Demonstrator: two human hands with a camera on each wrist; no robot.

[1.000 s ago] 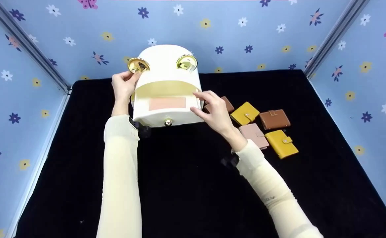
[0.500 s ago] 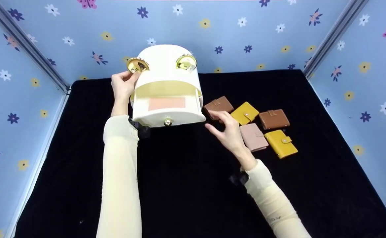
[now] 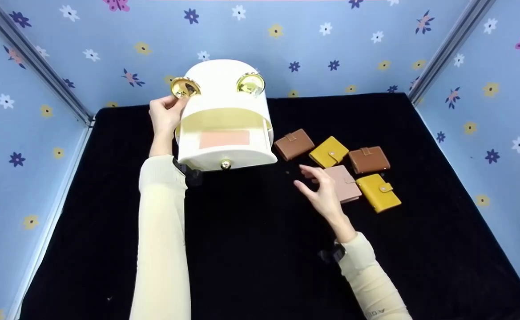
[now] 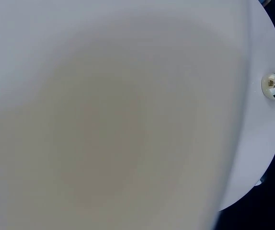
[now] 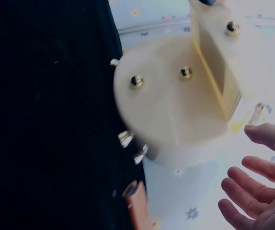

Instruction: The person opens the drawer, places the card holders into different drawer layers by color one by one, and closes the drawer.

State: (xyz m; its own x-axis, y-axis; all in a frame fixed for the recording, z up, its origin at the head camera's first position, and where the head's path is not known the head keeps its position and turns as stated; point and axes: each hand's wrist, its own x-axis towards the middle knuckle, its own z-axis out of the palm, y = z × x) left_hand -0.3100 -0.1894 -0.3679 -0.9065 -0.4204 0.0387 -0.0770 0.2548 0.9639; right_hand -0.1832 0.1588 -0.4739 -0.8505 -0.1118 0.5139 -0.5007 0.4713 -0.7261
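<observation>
In the head view, a white round-topped drawer cabinet (image 3: 224,91) stands at the back, its top drawer (image 3: 202,159) pulled out. A flat pink rectangle (image 3: 224,139) lies in that drawer. My left hand (image 3: 164,114) grips the lower edge of the shiny gold round fitting (image 3: 185,87) on the cabinet's left; its fingertips are partly hidden. The left wrist view is mostly blurred white, with a drawer knob (image 4: 273,86) at right. My right hand (image 3: 324,191) holds nothing, its fingers loosely bent and apart. It hovers by the left edge of a pink wallet (image 3: 343,184).
Around the pink wallet lie two brown wallets (image 3: 294,144) and two yellow wallets, one in front (image 3: 379,192). A second gold fitting (image 3: 251,84) sits on the cabinet's right. Black cloth (image 3: 251,249) covers the table; flowered walls (image 3: 304,40) enclose it.
My right hand has left the drawer's right side and moved right and toward me, to the pink wallet, uncovering a brown wallet. The left hand and cabinet stay put.
</observation>
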